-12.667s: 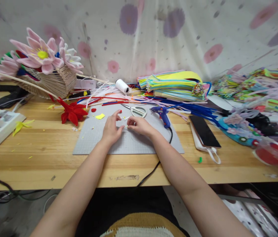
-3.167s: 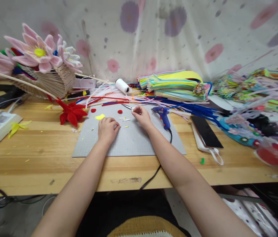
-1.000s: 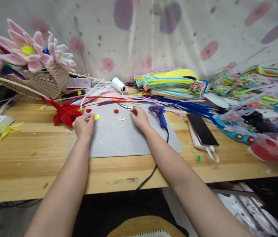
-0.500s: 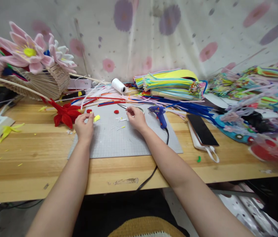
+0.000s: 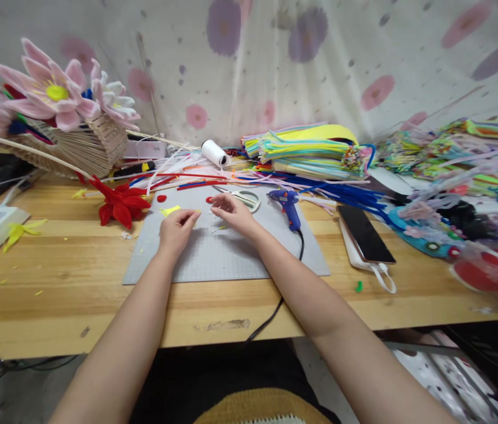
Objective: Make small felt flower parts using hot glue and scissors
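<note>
Over the grey cutting mat (image 5: pixel 226 265), my left hand (image 5: pixel 177 229) has its thumb and fingertips pinched together. A tiny pale yellowish bit seems to show at the tips, too small to name. Facing it, my right hand (image 5: pixel 236 217) is loosely curved with fingers apart, and nothing can be seen in it. Thin white-and-yellow snippets (image 5: pixel 218 227) lie on the mat beneath the right hand. Behind my left hand is a yellow piece (image 5: pixel 170 209). One small red disc (image 5: pixel 161 198) lies beyond it; another red disc (image 5: pixel 209 200) sits by my right fingertips. Scissors (image 5: pixel 253 202) rest behind the right hand.
A blue glue gun (image 5: pixel 291 212) lies at the mat's right, its cord running off the front edge. A red fuzzy flower (image 5: pixel 123 203) is at left, a phone (image 5: pixel 365 234) at right. Pipe-cleaner bundles (image 5: pixel 311 153) and a white thread spool (image 5: pixel 214 153) line the back.
My left hand has moved right, away from the left red disc and yellow piece, toward my right hand. My right hand has shifted slightly left and lower, uncovering the scissor handles.
</note>
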`<state>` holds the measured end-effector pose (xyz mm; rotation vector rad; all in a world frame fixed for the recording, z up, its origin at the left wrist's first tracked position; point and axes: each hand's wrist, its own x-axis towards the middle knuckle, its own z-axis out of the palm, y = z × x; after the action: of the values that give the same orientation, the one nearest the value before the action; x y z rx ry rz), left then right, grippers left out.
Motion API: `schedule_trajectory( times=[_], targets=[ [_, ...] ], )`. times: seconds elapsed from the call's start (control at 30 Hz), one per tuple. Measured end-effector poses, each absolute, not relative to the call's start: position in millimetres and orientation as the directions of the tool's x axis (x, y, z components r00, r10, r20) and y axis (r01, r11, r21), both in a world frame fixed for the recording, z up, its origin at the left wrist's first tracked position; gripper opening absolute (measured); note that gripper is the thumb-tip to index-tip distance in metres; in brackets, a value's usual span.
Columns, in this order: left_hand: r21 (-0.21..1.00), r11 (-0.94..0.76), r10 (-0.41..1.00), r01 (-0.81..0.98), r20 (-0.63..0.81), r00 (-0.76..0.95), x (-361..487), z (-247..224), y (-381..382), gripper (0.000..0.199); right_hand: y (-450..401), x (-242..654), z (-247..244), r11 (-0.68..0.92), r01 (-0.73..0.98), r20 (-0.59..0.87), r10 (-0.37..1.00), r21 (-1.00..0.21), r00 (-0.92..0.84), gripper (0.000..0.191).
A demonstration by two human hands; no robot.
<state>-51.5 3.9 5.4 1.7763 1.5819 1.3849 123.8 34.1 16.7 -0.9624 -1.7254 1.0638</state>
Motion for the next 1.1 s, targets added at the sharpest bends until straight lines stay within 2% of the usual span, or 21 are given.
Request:
schedule_trajectory(
  times=[0.13, 0.4, 0.53, 0.73, 0.9, 1.0, 1.1],
  targets=[
    [0.787, -0.324, 0.924, 0.526, 0.383, -0.004, -42.6, 1.9, 0.8, 0.026, 30.8, 111.5, 15.3, 0.269, 0.038, 0.232, 0.887, -0.962, -0.398, 0.035],
    [0.782, -0.355, 0.92, 0.513, 0.391, 0.042, -43.8, 2.8, 2.9, 0.023, 30.6, 107.8, 17.9, 0.188, -0.062, 0.198, 0.927, -0.98, -0.32, 0.028],
    [0.837, -0.369, 0.902, 0.404, 0.428, -0.064, -40.7, 4.7, 5.4, 0.021, 30.9, 111.0, 18.0, 0.115, -0.088, 0.136, 0.952, -0.989, -0.274, 0.027],
    [0.976, -0.182, 0.973, 0.12, 0.197, -0.123, -40.8, 4.7, 7.4, 0.032, 30.5, 110.4, 17.2, 0.123, -0.058, 0.135, 0.954, -0.991, -0.269, 0.026],
    [0.974, -0.217, 0.942, 0.055, 0.224, -0.25, -40.7, 4.6, 7.9, 0.029, 29.6, 99.2, 17.0, 0.105, -0.046, 0.114, 0.946, -0.993, -0.303, 0.038],
    [0.976, -0.216, 0.94, 0.029, 0.216, -0.264, -40.0, 3.7, 7.9, 0.027, 28.4, 91.7, 16.6, 0.148, -0.002, 0.143, 0.947, -0.989, -0.286, 0.046],
    [0.978, -0.207, 0.951, 0.022, 0.206, -0.232, -38.9, 4.2, 7.2, 0.03, 28.4, 87.9, 16.0, 0.184, 0.043, 0.166, 0.948, -0.982, -0.272, 0.042]
  ],
)
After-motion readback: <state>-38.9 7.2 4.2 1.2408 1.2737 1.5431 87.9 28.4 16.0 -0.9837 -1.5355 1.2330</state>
